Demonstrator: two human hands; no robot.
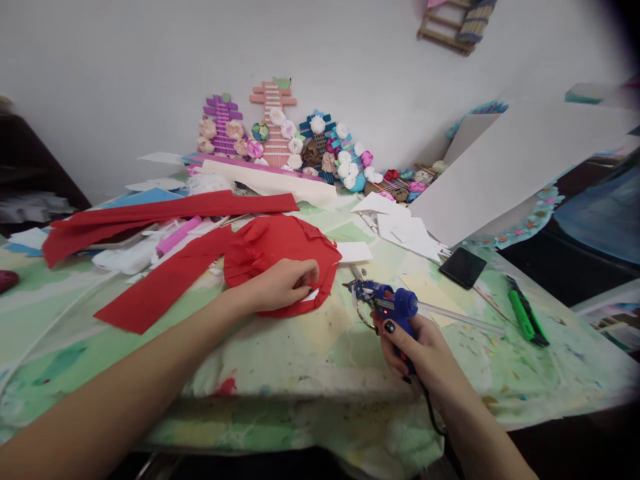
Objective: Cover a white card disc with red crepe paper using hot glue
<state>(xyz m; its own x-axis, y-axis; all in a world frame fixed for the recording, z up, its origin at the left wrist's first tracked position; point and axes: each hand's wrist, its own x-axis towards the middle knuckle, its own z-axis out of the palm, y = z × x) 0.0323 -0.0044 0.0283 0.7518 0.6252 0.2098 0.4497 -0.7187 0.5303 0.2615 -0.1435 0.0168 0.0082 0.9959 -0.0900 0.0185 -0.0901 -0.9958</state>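
My left hand (286, 283) rests on a round red ruffled paper piece (280, 250) in the middle of the table, its fingers pinched on the paper's near edge. My right hand (417, 350) is wrapped round the grip of a blue hot glue gun (387, 303), whose nozzle points left toward the red piece, a short way from it. The gun's black cord runs down past my wrist. Long red paper strips (160, 213) lie to the left of the round piece.
A paint-stained green table cover (300, 353) spans the table. A black phone (463, 267), a green cutter (525, 313) and white paper scraps (400, 230) lie at the right. Colourful paper flower crafts (300, 143) stand against the wall. A large white board (515, 160) leans at the right.
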